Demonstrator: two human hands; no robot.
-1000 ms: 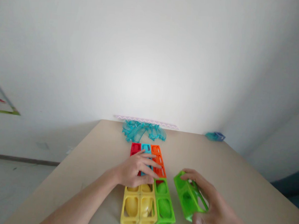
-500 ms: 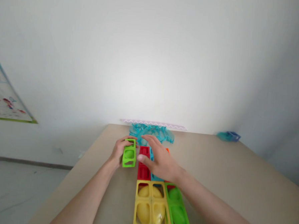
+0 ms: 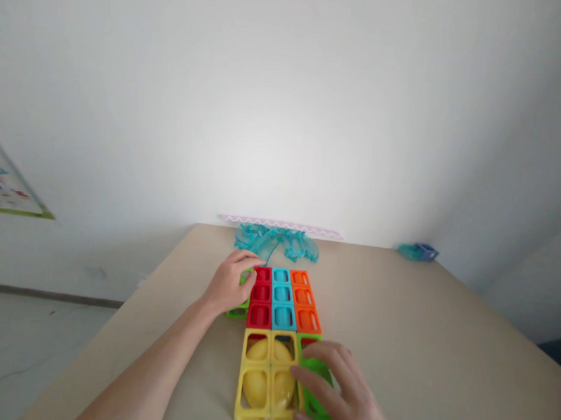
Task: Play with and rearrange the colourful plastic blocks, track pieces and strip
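My left hand [image 3: 232, 281] is closed around a green plastic block [image 3: 237, 312] with window-like openings, standing against the left side of a red block [image 3: 258, 315]. Beside the red one, in a row, are a light blue block [image 3: 283, 318] and an orange block [image 3: 307, 322]. Nearer to me a yellow block [image 3: 253, 418] with rounded yellow shapes inside adjoins the row. Over another green block [image 3: 316, 387], to the right of the yellow one, my right hand [image 3: 346, 392] is spread, its fingers apart and slightly blurred; it covers part of that block.
Translucent teal pieces [image 3: 279, 240] lie in a heap at the table's back edge, before a pale purple strip [image 3: 282, 226] by the wall. A small blue box-like piece [image 3: 426, 252] with something teal sits at the back right corner. A poster [image 3: 9, 186] hangs at the left.
My left hand has brought its green block right, against the red block. My right hand has moved from above the coloured row toward me, to the front green block, uncovering the blue and orange blocks.
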